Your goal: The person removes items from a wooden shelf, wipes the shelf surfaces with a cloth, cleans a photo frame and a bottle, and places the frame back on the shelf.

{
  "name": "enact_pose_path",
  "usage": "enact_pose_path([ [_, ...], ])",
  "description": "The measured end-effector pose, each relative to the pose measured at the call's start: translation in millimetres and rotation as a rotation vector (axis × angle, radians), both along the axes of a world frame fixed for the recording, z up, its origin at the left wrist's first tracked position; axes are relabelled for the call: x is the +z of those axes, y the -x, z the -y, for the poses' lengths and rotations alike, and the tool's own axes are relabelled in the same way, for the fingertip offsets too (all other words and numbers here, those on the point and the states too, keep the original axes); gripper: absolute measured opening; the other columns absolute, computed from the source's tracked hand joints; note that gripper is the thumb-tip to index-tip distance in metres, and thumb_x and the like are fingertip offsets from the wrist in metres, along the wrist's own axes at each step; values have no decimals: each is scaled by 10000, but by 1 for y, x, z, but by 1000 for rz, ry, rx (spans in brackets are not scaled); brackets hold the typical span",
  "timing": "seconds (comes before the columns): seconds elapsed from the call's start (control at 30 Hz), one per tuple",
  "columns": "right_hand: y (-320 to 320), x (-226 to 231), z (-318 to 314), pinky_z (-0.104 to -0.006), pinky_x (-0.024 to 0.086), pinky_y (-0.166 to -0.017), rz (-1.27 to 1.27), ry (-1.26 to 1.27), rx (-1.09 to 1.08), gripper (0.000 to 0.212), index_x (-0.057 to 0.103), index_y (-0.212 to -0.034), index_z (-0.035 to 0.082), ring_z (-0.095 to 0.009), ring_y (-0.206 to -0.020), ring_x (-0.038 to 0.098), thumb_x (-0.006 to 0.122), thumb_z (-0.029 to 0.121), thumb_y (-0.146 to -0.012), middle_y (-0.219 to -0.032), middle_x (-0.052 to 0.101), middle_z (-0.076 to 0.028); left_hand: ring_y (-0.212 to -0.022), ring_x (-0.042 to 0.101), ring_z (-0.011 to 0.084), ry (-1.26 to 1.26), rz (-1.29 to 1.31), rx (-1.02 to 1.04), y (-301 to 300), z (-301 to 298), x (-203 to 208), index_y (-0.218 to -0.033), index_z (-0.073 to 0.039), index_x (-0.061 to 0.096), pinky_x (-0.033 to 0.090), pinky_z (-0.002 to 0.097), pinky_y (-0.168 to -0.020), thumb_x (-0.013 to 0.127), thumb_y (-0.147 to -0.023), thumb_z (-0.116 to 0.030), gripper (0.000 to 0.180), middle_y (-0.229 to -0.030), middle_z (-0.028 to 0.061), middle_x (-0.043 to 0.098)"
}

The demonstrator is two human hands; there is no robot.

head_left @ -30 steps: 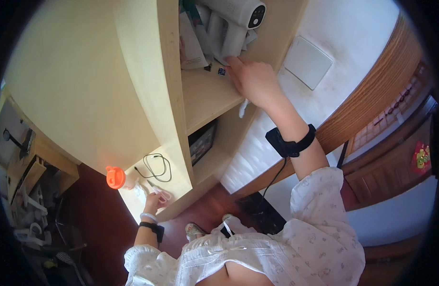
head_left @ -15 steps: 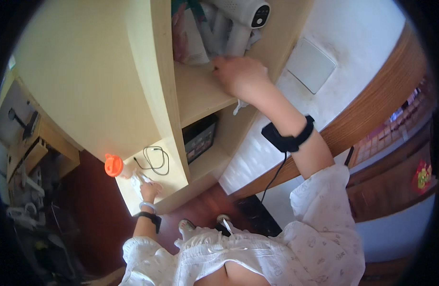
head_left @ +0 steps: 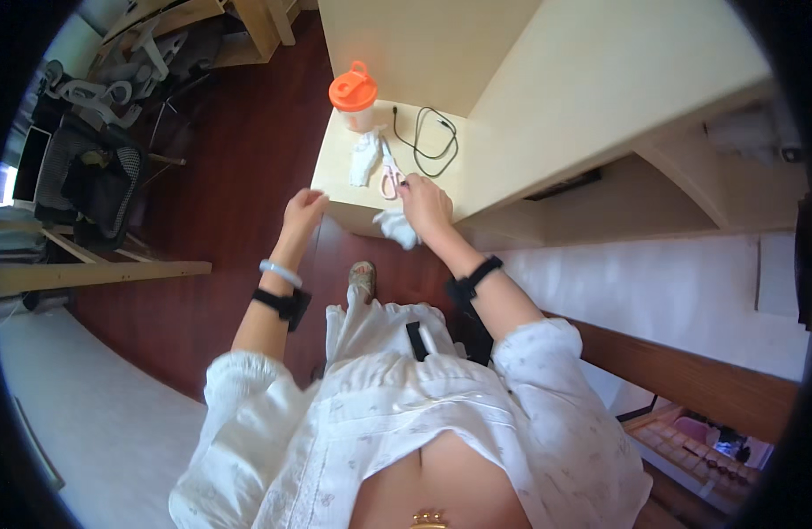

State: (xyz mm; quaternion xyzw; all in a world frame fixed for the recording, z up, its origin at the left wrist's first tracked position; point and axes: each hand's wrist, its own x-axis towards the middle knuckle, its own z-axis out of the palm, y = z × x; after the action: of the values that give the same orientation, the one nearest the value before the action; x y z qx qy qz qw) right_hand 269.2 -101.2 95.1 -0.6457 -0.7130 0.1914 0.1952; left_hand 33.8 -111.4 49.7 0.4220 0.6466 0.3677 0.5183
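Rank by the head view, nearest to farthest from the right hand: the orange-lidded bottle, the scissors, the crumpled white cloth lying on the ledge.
From the right hand:
1. Scissors, just left of its fingertips.
2. Crumpled white cloth, left of the scissors.
3. Orange-lidded bottle, up and left, toward the ledge's far end.

dark red floor (head_left: 238, 132); dark chair (head_left: 97, 189) left; white wall (head_left: 653, 273) right

Tiny dark item (head_left: 405, 183) at right hand (head_left: 427, 205): unidentifiable. Crumpled white cloth (head_left: 395, 228) partly hidden by same hand. Gold beaded pendant (head_left: 430, 518) cut off below.
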Motion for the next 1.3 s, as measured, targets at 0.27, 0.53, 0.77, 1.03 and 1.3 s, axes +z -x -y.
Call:
enact_pose_path([
  [0.27, 7, -92, -80, -456, 505, -662, 307, 157, -129, 222, 617, -946, 55, -330, -783, 649, 549, 242, -848, -832, 651, -166, -696, 522, 91, 256, 96, 112, 77, 70, -28, -1016, -34, 591, 443, 246, -584, 610, -859, -218, 243, -801, 10, 570],
  [0.53, -15, -23, -64, -436, 476, -626, -75, 247, -143, 171, 635, -832, 93, -326, -708, 627, 566, 249, -828, -761, 633, -154, -680, 525, 100, 91, 132, -181, 19, -18, 34, -980, -11, 582, 433, 230, -580, 589, -871, -183, 203, -799, 21, 573],
  [0.77, -63, 162, 76, -372, 489, -648, -383, -154, 260, 266, 627, -1045, 82, -269, -730, 623, 634, 239, -830, -856, 634, -99, -849, 603, 152, -494, -52, -641, -98, -29, 213, -1067, 18, 597, 480, 271, -723, 602, -854, -109, 247, -953, 95, 637],
  [1.03, -199, 345, 85, -438, 505, -692, 2, -1107, -524, 489, 528, -1165, -6, -381, -851, 618, 654, 306, -810, -962, 624, -205, -985, 575, 141, -730, 436, -946, -250, 60, 379, -1084, 8, 561, 457, 276, -838, 567, -901, -92, 208, -1018, 69, 616],
  [1.3, -230, 368, 8, -475, 485, -743, -153, -1008, -765, 620, 392, -1243, -26, -408, -891, 607, 668, 270, -774, -1029, 606, -235, -964, 585, 143, -586, 498, -919, -279, 61, 363, -1074, -12, 574, 465, 266, -799, 567, -909, -129, 203, -1024, 59, 616],
])
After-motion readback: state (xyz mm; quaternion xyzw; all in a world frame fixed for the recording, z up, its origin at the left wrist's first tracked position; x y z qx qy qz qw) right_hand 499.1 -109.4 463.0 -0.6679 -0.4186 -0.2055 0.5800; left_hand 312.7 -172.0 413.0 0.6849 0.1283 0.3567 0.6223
